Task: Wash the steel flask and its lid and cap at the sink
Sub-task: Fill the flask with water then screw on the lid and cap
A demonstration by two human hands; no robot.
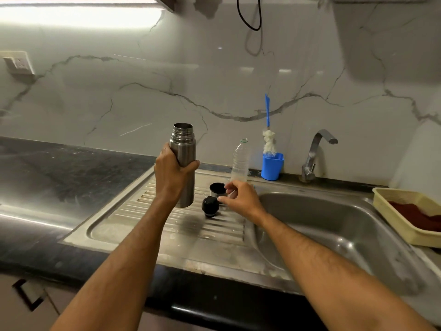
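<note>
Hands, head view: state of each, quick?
Left hand: closed around the steel flask, held upright.
Right hand: fingers loosely curled by the cup-shaped cap; holding nothing clearly visible.

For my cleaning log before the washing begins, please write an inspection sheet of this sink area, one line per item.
Surface: ribbed steel drainboard beside the sink basin; no running water seen.
Job's things: steel flask upright and open; black lid and cap on the drainboard.
Clutter: clear plastic bottle; blue cup holding a bottle brush; yellow tray with something dark red inside.
Hands: left hand grips the flask; right hand is at the cap, grip unclear.
Cables: black cable looping on the wall.
Surroundings: tap, wall socket, marble-pattern backsplash.
</note>
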